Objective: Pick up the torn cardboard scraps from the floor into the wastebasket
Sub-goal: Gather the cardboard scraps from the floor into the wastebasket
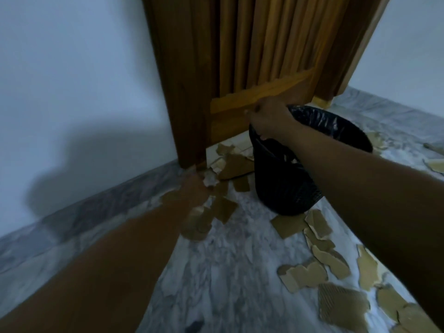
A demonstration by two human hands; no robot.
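Your right hand (269, 118) is closed over the near rim of the wastebasket (300, 164), just right of centre frame; the basket stands tilted toward the left, lined with a black bag. Your left hand (192, 188) reaches toward the scraps at the foot of the wooden door (216, 68), left of centre, but it is blurred and you cannot tell whether its fingers are spread or pinching. Cardboard scraps (302, 275) lie across the marble floor (228, 272): a cluster by the door foot, a larger spread along the lower right, a few beyond the basket at the right edge.

Risks, as judged from here:
- The tilted basket may tip or slide if your grip on the rim slackens, spilling what it holds
- The bag's edge may fold inward under your fingers and block the opening
- Small scraps tight against the door foot may be missed or pushed under it
- Thin flat pieces may resist lifting off the smooth floor
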